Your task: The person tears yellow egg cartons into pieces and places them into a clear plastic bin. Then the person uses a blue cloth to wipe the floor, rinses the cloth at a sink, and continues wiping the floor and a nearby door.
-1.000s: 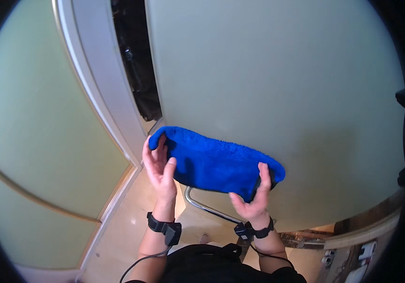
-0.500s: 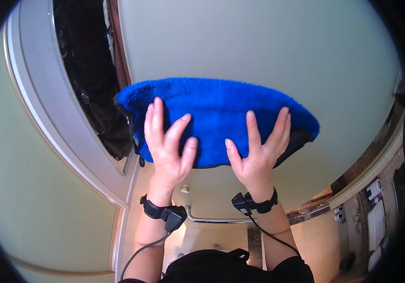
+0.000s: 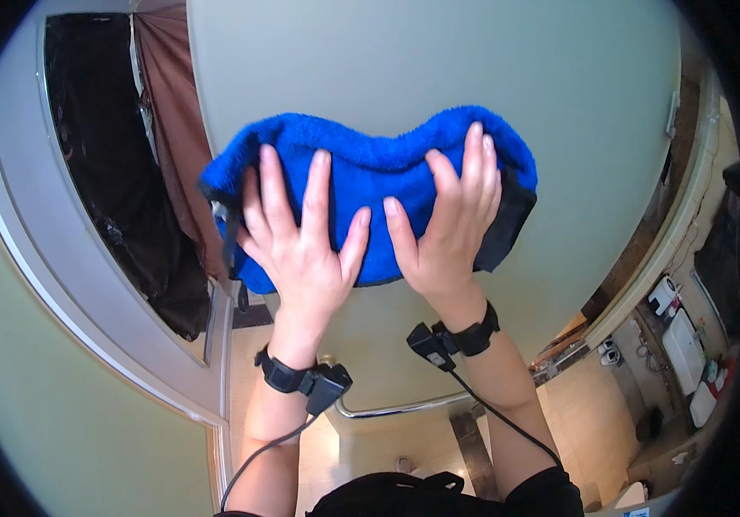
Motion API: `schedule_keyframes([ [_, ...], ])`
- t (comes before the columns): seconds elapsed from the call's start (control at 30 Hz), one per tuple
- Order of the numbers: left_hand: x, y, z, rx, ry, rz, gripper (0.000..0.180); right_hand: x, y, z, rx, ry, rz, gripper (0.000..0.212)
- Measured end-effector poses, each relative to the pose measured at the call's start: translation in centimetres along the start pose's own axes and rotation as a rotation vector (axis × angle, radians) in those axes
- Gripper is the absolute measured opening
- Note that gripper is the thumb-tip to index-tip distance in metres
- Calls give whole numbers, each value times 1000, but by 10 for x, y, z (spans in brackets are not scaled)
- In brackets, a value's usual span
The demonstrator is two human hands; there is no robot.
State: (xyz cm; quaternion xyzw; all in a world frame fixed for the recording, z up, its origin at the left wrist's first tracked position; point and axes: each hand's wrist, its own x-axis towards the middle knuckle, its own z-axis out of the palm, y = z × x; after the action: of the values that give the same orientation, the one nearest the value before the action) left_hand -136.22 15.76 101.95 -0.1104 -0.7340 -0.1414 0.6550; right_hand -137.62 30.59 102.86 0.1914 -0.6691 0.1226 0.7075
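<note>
A fluffy blue cloth (image 3: 370, 185) with a dark edging lies flat against a pale frosted glass panel (image 3: 439, 60). Its top edge bulges up at both sides and dips in the middle. My left hand (image 3: 301, 250) presses on the cloth's left half with fingers spread. On the right half rests my right hand (image 3: 447, 224), its thumb apart and its fingers stretched upward. Neither hand grips the cloth; both lie open on it. A dark corner of the cloth folds over beside my right hand.
A metal bar handle (image 3: 404, 407) runs across the panel below my wrists. Left of the panel hang a black sheet (image 3: 103, 172) and a brown curtain (image 3: 176, 112) behind a white frame. A white basin (image 3: 684, 349) stands far right. Cabled black straps circle both wrists.
Both hands have moved up a little and closer together, the right one shifting left. Between them the cloth has bunched, its top edge now dipping. The view has shifted slightly.
</note>
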Motion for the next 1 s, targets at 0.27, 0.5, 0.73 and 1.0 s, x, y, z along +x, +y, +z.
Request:
schedule_keyframes([
  [0.27,-155,-10,12,-76,-456,-43,62,-162,-11,-22,44,-524,70,43],
  [0.5,-61,-12,30,-78,-199,-128,70,-27,-1,-2,85,-357,11,51],
  [0.73,3,7,35,13,54,-64,64,25,8,7,119,-231,-65,55],
  [1.0,-30,62,48,-18,-201,24,63,-9,52,-26,-83,-275,93,64],
])
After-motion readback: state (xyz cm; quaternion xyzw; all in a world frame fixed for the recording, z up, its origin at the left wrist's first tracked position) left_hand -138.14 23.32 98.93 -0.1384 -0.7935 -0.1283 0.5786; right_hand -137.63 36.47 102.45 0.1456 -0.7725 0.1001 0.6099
